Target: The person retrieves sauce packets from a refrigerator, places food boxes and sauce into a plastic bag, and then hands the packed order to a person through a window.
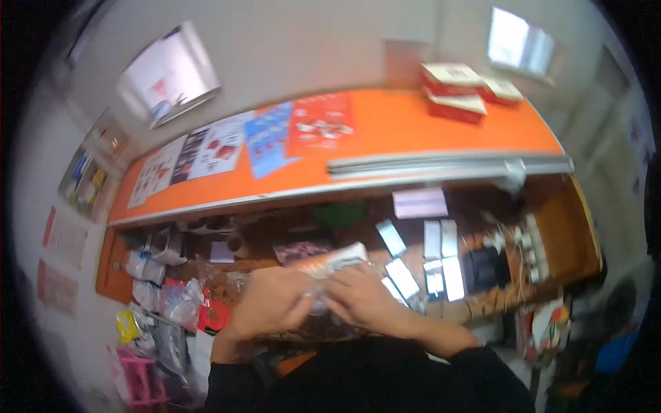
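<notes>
Between both hands is a small white-and-orange package (341, 256), blurred, with what looks like clear plastic about it. My left hand (276, 299) grips its left end, fingers bent over it. On its near right side, my right hand (361, 297) also has hold of it, thumb close to the left one. The fingers hide much of the package, so its contents cannot be told. Just beyond it a pinkish printed packet (302, 251) lies on the lower wooden counter (454, 311). Several phone-like flat devices (403, 277) lie to the right of my right hand.
An orange shelf top (392, 121) overhangs the counter, bearing leaflets (323, 121), a metal bar (449, 165) and red-and-white boxes (454, 93). A black case (487, 271) and power strip (534, 248) sit right. Plastic bags (178, 304) and a pink rack (138, 379) are left.
</notes>
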A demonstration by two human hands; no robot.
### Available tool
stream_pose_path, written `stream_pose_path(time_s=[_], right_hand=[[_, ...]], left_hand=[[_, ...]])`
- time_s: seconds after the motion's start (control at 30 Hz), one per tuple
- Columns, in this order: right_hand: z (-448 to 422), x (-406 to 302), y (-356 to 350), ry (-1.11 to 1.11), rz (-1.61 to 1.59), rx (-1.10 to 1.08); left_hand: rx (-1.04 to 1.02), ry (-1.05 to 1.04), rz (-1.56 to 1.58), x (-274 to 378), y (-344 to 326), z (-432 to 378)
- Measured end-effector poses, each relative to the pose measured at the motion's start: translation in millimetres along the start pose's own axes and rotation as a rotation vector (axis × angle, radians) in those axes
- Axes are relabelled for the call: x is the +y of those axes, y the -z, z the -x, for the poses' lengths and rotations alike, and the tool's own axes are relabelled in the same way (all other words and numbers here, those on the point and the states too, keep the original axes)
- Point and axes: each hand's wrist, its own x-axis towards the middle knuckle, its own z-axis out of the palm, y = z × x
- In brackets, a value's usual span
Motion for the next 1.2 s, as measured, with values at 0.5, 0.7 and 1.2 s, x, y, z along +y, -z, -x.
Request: stream_pose_path(time_s=[0.5, 0.7, 1.2], right_hand=[[-126.2, -22.4, 74.0, -0.351, -0.103, -0.283], [-249.1, -50.3, 96.8, -0.305, 0.058, 0.449], [-431.7, 10.6, 102.3, -0.066, 0.185, 0.848]], left_hand=[[1.320, 0.352, -0.152, -328.5, 58.3, 82.6], [1.235, 0.237, -0.396, -394.6, 36.3, 93.6], [1.191, 0.147, -0.452, -411.7, 32.6, 107.4]])
